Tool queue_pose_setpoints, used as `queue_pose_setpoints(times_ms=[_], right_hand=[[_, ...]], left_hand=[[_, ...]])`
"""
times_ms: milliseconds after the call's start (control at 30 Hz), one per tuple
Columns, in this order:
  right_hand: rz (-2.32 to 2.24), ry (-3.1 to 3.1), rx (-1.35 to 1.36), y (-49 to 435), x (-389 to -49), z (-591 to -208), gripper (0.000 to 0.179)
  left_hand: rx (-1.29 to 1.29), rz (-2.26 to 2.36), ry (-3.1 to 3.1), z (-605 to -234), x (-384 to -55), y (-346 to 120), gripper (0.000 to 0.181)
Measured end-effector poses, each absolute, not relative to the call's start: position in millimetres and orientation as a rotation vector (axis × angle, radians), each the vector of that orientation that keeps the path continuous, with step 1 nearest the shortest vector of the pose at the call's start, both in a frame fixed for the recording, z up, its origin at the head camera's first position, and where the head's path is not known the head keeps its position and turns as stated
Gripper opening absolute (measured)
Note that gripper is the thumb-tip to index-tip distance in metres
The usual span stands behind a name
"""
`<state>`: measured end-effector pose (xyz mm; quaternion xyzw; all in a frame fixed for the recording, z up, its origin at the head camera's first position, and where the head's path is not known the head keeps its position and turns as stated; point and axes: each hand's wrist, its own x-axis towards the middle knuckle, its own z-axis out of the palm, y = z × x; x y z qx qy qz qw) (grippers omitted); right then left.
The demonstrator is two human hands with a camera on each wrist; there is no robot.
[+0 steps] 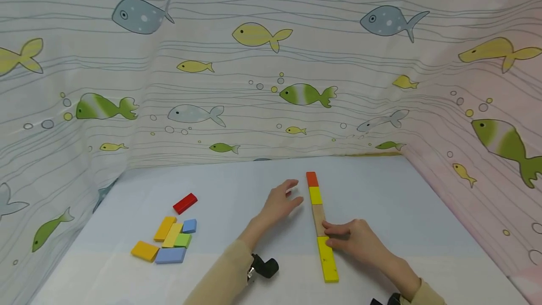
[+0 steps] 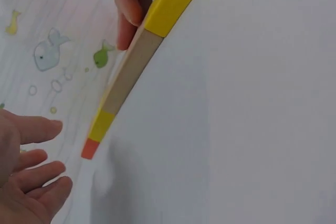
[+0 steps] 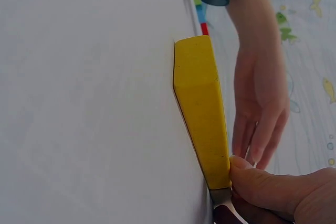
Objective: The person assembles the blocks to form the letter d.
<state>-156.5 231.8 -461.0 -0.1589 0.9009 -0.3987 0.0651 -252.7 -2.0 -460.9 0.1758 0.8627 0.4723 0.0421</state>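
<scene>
A straight row of blocks runs away from me: a long yellow block point(image 1: 328, 260) nearest, then a plain wooden block point(image 1: 319, 218), a short yellow block point(image 1: 315, 195) and an orange-red block point(image 1: 311, 179) at the far end. My right hand point(image 1: 357, 239) touches the row's right side, its thumb at the long yellow block and a fingertip at the wooden one, where the two meet. To the left of the far end, my left hand point(image 1: 280, 204) hovers with loosely bent, spread fingers and nothing in it. In the right wrist view, the long yellow block point(image 3: 202, 114) fills the middle.
At the left of the white table point(image 1: 254, 187) lies a loose cluster of flat blocks: orange blocks point(image 1: 145, 251), a blue block point(image 1: 170, 255), a green block point(image 1: 183, 240) and others. A red block point(image 1: 185, 204) lies just behind them. Fish-print curtains point(image 1: 254, 84) stand around the table.
</scene>
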Motion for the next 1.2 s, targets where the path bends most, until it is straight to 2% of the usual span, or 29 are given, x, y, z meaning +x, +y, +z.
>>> queue_pose_setpoints(times_ms=[400,733,1033,1200], right_hand=[[-1.217,2.709,-0.462,231.2,-155.8,-460.4,0.034],[-1.226,2.700,-0.441,231.7,-157.7,-461.7,0.034],[-1.199,2.717,-0.453,231.1,-156.8,-461.4,0.035],[-1.185,2.731,-0.466,230.6,-156.0,-459.8,0.034]], left_hand=[[0.615,1.524,2.600,-456.2,-209.1,-58.3,0.049],[0.519,1.562,2.650,-450.4,-180.2,-102.3,0.047],[0.378,1.506,2.659,-436.1,-165.4,-142.4,0.049],[0.418,1.475,2.667,-432.8,-167.3,-170.3,0.048]])
